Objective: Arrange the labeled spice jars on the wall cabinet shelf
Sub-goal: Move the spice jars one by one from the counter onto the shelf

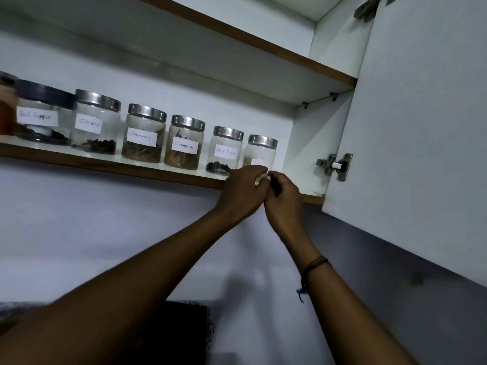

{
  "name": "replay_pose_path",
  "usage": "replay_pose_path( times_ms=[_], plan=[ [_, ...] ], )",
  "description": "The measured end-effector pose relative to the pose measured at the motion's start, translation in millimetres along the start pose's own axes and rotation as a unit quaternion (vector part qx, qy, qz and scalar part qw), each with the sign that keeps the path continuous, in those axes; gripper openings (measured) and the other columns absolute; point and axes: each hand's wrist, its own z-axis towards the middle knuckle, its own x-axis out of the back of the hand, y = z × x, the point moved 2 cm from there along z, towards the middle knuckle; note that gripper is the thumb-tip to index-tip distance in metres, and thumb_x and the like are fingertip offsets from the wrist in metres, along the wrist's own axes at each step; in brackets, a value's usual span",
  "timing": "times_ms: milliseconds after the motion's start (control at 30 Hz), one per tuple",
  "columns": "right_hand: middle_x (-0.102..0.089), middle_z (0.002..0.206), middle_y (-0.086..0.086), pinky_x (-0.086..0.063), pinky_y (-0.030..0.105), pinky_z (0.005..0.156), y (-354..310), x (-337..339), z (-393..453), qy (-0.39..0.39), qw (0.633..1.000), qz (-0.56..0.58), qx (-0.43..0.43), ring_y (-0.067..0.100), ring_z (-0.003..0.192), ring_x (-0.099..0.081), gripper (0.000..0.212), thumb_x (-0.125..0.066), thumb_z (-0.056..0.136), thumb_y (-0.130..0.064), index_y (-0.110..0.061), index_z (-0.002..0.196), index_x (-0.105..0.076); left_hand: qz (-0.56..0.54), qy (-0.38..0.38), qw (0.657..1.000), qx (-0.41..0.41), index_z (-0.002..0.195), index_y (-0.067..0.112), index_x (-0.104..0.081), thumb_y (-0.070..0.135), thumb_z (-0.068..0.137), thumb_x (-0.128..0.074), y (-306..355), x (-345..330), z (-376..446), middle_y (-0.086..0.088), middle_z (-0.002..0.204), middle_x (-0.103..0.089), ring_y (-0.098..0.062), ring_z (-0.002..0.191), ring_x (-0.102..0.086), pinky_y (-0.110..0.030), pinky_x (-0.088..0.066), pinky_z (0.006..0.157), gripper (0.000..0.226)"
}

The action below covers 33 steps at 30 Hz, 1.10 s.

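Several glass spice jars with steel lids stand in a row on the cabinet shelf (137, 164). Left to right their labels read Cloves (95, 122), Cinnamon (143, 134), Cinnamon (184, 143) and Black Pepper (227, 151). The rightmost jar (261, 151) is smaller, and its white label is partly covered. My left hand (243, 192) and my right hand (283, 200) meet in front of this jar's base. Their fingers curl against its lower front and label. The jar's bottom is hidden behind them.
At the far left stand a dark-lidded Black Pepper jar (42, 114) and an orange-filled jar (6, 109). The cabinet door (421, 127) hangs open at the right, with its hinge (336, 165) beside the jar. An upper shelf (250, 40) runs above. A dark object (184, 330) sits below.
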Motion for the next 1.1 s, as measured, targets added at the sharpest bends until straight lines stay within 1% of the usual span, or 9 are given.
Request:
replay_pose_path(
  times_ms=[167,233,333,400,567,667,767,900,1100],
  plan=[
    [-0.067,0.114,-0.004,-0.050,0.011,0.084,28.1,7.4,-89.4,-0.037,0.998,0.017,-0.043,0.004,0.103,-0.063,0.027,-0.056,0.094,-0.010,-0.017,0.118,-0.066,-0.075,-0.023,0.996,0.042,0.108,0.020,-0.076,0.020,0.095,-0.055,-11.6,-21.5,-92.0,0.012,0.098,-0.075,0.002,0.089,-0.068,-0.015,-0.053,0.083,0.024],
    [-0.065,0.119,-0.005,-0.047,0.006,0.083,46.8,6.8,-126.1,-0.049,0.994,0.002,-0.103,0.004,0.106,-0.061,0.030,-0.056,0.094,-0.011,-0.018,0.122,-0.064,-0.082,-0.068,0.990,0.092,0.116,0.018,-0.073,0.020,0.097,-0.054,-23.7,-37.9,-130.4,0.005,0.107,-0.076,-0.004,0.096,-0.069,-0.019,-0.053,0.089,0.027],
    [-0.061,0.127,0.001,-0.049,0.024,0.096,67.7,-0.5,-147.8,-0.069,0.989,-0.032,-0.123,0.013,0.114,-0.058,0.033,-0.054,0.095,-0.012,-0.017,0.127,-0.060,-0.095,-0.106,0.982,0.121,0.113,0.016,-0.074,0.017,0.097,-0.053,-43.7,-51.4,-152.3,0.003,0.108,-0.076,-0.005,0.097,-0.068,-0.022,-0.052,0.091,0.026],
    [-0.059,0.130,0.005,-0.046,0.031,0.101,103.1,-8.2,-205.1,-0.108,0.972,-0.084,-0.191,0.019,0.118,-0.056,0.035,-0.054,0.095,-0.012,-0.015,0.130,-0.057,-0.083,-0.195,0.962,0.172,0.116,0.014,-0.073,0.014,0.097,-0.053,-60.2,-74.5,-210.7,0.001,0.114,-0.075,-0.009,0.104,-0.068,-0.024,-0.050,0.095,0.027],
    [-0.065,0.115,0.014,-0.051,0.037,0.086,163.5,-15.1,-365.1,-0.168,0.925,-0.145,-0.309,0.031,0.106,-0.062,0.029,-0.054,0.089,-0.011,-0.010,0.116,-0.062,-0.033,-0.353,0.910,0.215,0.097,0.006,-0.071,0.007,0.095,-0.054,-87.3,-108.7,-371.2,-0.006,0.096,-0.074,-0.024,0.093,-0.069,-0.024,-0.046,0.075,0.017],
    [-0.063,0.120,0.013,-0.050,0.039,0.093,185.2,-19.1,-428.1,-0.231,0.888,-0.185,-0.351,0.031,0.111,-0.060,0.040,-0.058,0.083,-0.015,-0.010,0.123,-0.059,-0.023,-0.431,0.867,0.251,0.110,-0.001,-0.071,0.008,0.098,-0.053,-99.0,-123.3,-433.7,-0.019,0.113,-0.071,-0.030,0.105,-0.067,-0.032,-0.049,0.091,0.023],
    [-0.047,0.138,0.016,-0.039,0.046,0.108,198.7,-24.1,-483.2,-0.267,0.863,-0.208,-0.376,0.034,0.127,-0.046,0.059,-0.066,0.078,-0.027,-0.011,0.133,-0.051,0.040,-0.499,0.817,0.285,0.137,0.002,-0.053,0.020,0.101,-0.048,-106.1,-131.0,-478.7,-0.018,0.141,-0.055,-0.030,0.132,-0.050,-0.042,-0.037,0.113,0.041],
    [-0.017,0.155,0.018,-0.038,0.052,0.109,211.5,-34.7,-533.2,-0.303,0.830,-0.174,-0.435,0.039,0.139,-0.027,0.080,-0.060,0.087,-0.040,-0.027,0.152,-0.015,0.014,-0.497,0.790,0.358,0.156,0.006,-0.018,0.021,0.102,-0.049,-110.7,-127.0,-512.1,-0.018,0.160,-0.026,-0.029,0.147,-0.028,-0.034,-0.023,0.121,0.064],
    [-0.020,0.155,0.020,-0.042,0.054,0.105,219.0,-43.5,-543.4,-0.257,0.833,-0.154,-0.464,0.039,0.138,-0.032,0.096,-0.069,0.081,-0.047,-0.034,0.152,-0.005,-0.030,-0.425,0.787,0.446,0.151,0.008,-0.035,0.018,0.098,-0.056,-113.8,-124.3,-515.0,-0.016,0.148,-0.046,-0.031,0.136,-0.045,-0.043,-0.036,0.115,0.057]
  ],
)
